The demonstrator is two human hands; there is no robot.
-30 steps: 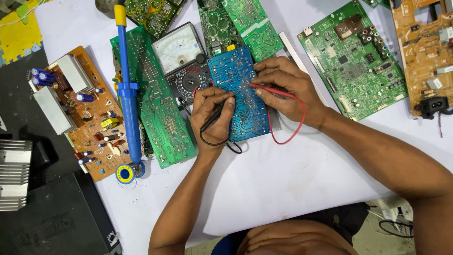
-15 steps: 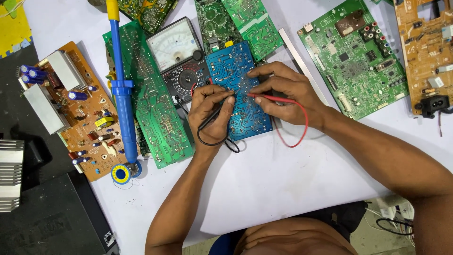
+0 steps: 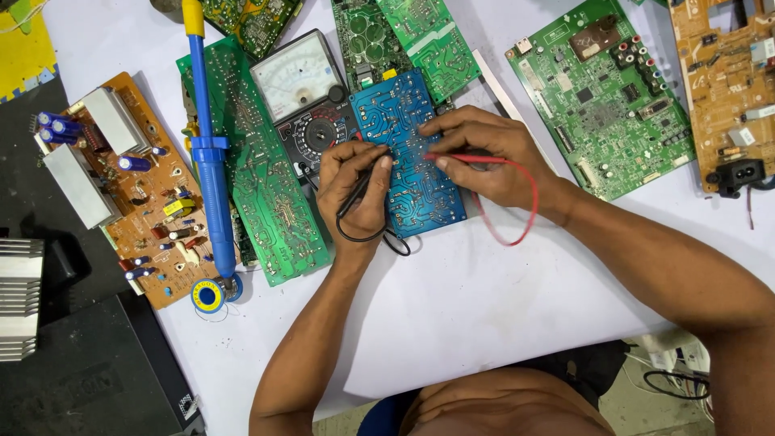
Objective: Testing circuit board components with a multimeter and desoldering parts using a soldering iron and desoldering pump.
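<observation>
Head view: at the far left we see a brown board point(image 3: 133, 194) near the white sheet's point(image 3: 500, 315) edge, then a blue solder sucker point(image 3: 208, 153) on a long green board point(image 3: 262, 186). Our left hand point(image 3: 355, 190) pinches a black probe point(image 3: 359, 194) and our right hand point(image 3: 484, 157) a red probe point(image 3: 456, 158), both tips on the blue board point(image 3: 408, 153) at centre. Open sheet lies nearer us; more boards crowd the right.
</observation>
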